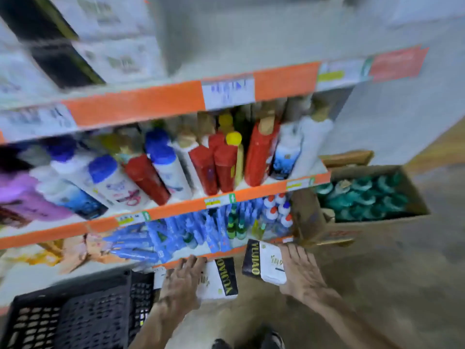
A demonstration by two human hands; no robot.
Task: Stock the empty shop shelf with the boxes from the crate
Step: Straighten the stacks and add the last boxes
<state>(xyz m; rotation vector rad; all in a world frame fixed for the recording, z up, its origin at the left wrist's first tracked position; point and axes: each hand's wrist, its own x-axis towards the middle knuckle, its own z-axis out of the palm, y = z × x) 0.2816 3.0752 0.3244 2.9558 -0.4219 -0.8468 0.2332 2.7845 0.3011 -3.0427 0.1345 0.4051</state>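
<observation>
Each of my hands holds a white box with a black side panel printed in yellow letters. My left hand (182, 280) grips one box (219, 279) from its left side, just right of the black plastic crate (75, 313). My right hand (300, 269) holds the other box (264, 265), fingers stretched along its right face. Both boxes hang low in front of the bottom shelves. High up, the top shelf (239, 41) has a bare grey stretch, with stacked white and black boxes (100, 46) at its left end.
Orange-edged shelves (156, 102) carry shampoo bottles (166, 167), red bottles and blue packets (161, 238). An open cardboard carton (372, 195) of teal-capped bottles stands on the floor at right. My feet show at the bottom edge on the concrete floor.
</observation>
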